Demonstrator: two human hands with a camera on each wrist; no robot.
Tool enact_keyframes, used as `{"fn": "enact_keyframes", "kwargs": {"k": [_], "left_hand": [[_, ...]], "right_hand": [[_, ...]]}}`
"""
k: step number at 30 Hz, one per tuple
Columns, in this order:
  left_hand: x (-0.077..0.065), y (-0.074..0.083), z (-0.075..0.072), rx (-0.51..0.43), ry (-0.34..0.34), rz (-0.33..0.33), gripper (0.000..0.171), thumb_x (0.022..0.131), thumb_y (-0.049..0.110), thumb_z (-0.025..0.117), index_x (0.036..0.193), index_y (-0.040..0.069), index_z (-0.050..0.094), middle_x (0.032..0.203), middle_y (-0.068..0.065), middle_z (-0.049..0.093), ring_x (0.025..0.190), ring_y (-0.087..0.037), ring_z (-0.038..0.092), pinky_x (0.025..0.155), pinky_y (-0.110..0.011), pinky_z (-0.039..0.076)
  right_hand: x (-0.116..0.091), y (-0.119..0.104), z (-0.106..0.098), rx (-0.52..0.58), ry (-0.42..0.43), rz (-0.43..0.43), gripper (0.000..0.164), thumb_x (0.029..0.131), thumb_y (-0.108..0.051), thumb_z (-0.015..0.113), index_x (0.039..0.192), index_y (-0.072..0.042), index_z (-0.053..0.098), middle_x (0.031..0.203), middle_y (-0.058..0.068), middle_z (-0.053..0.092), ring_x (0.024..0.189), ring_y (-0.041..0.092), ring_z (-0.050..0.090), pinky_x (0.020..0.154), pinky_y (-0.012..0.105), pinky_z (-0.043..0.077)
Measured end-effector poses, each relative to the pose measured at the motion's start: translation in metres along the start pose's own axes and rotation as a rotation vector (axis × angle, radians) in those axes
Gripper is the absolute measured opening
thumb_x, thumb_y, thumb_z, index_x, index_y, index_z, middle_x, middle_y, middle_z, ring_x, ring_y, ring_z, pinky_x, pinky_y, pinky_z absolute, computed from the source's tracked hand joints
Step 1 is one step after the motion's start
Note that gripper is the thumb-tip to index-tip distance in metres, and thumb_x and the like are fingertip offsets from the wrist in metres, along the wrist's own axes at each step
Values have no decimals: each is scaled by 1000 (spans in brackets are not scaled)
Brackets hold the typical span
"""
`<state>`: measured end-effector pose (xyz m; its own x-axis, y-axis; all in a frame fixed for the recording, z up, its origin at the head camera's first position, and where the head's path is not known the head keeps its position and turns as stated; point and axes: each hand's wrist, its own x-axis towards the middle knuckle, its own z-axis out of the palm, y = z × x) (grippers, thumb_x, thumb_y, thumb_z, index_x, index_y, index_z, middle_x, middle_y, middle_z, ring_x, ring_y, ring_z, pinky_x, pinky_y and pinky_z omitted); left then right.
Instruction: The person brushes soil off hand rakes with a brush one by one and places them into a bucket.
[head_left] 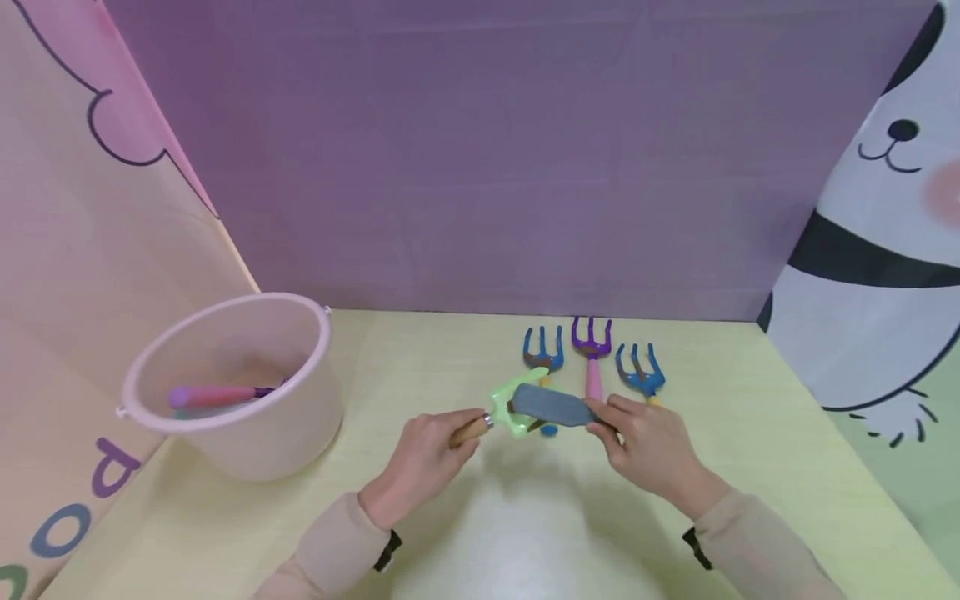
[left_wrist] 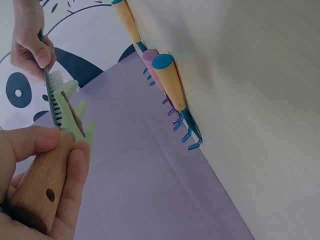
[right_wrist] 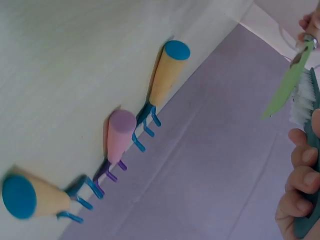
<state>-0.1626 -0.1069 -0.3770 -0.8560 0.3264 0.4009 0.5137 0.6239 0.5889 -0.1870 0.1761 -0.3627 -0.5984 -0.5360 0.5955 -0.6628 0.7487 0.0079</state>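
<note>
My left hand (head_left: pixel 431 454) grips the wooden handle (left_wrist: pixel 42 182) of a light green garden hand fork (left_wrist: pixel 82 117), held up above the table. Brown stains mark the fork's prongs. A blue-grey scrubbing brush (head_left: pixel 553 405) is in my right hand (head_left: pixel 648 437), fingers curled round its handle. Its white bristles (right_wrist: pixel 302 100) face the fork and lie at or against it; the exact contact is hard to see. In the head view, the brush's back covers part of the fork.
Behind the hands lie a blue hand fork (head_left: pixel 543 360), a purple one with a pink handle (head_left: pixel 592 367), and another blue one (head_left: pixel 643 379). A pale pink bucket (head_left: pixel 277 450) at the left contains a pink-handled tool (head_left: pixel 217 397). A purple cloth backdrop (head_left: pixel 480 167) borders the table's far edge.
</note>
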Motion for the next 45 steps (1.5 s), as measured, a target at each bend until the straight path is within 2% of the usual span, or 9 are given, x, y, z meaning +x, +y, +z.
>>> {"fn": "enact_keyframes", "kwargs": {"k": [4,8,14,18,24,29,34,41,45], "left_hand": [[1,0,-1,12,-33,-11,34,78,4,67,112,0,63,103,-15,68,66,-11,63,56,-11,47],[1,0,-3,30,-35,-28,35,78,4,68,112,1,63,104,-15,68,69,-13,64,57,-11,48],[2,2,-2,11,-72,1,33,80,4,66,113,3,63,104,-13,68,69,-11,64,57,-9,47],[3,5,-1,35,-65,23,32,80,6,66,112,5,65,103,-10,69,72,-8,64,62,-13,49],[1,4,-3,30,-29,29,31,79,6,67,110,6,66,102,-9,70,57,0,53,52,-13,46],[-2,1,-3,-17,-35,14,31,80,6,66,111,7,66,102,-8,69,49,5,44,43,-13,41],[-2,-1,-1,-46,-49,18,31,79,5,65,110,5,66,100,-10,70,47,5,39,39,-13,38],[-4,-4,4,-78,-81,22,31,79,4,65,110,5,66,99,-9,70,49,5,38,41,-14,37],[-5,-4,5,-94,-90,17,31,79,5,65,109,7,67,100,-7,70,49,5,38,42,-14,38]], "right_hand": [[-1,1,-8,60,-34,90,29,76,-19,71,101,-4,70,68,-5,58,49,-4,27,43,14,26],[-1,1,-13,68,-7,107,29,80,-23,69,101,-3,70,77,3,66,47,-1,36,42,17,32],[10,-4,1,126,111,-7,32,86,-30,62,99,-2,70,75,4,67,48,0,39,43,13,33],[13,-5,14,139,91,-78,28,86,-29,63,97,-5,71,81,5,69,48,-3,36,43,11,30],[13,1,13,77,93,-161,49,96,-42,37,95,-7,72,80,2,70,48,3,45,41,17,35],[17,7,10,33,67,-213,55,97,-42,29,95,-8,71,75,-2,67,51,8,53,40,18,36],[16,14,8,36,13,-227,55,97,-43,28,95,-9,71,70,-5,61,52,3,47,42,15,35],[11,22,6,31,-35,-240,37,94,-37,47,95,-10,72,73,-5,63,52,4,44,41,12,28],[9,25,6,34,-34,-257,45,96,-40,39,95,-9,72,73,-5,61,52,2,40,42,12,27]]}}
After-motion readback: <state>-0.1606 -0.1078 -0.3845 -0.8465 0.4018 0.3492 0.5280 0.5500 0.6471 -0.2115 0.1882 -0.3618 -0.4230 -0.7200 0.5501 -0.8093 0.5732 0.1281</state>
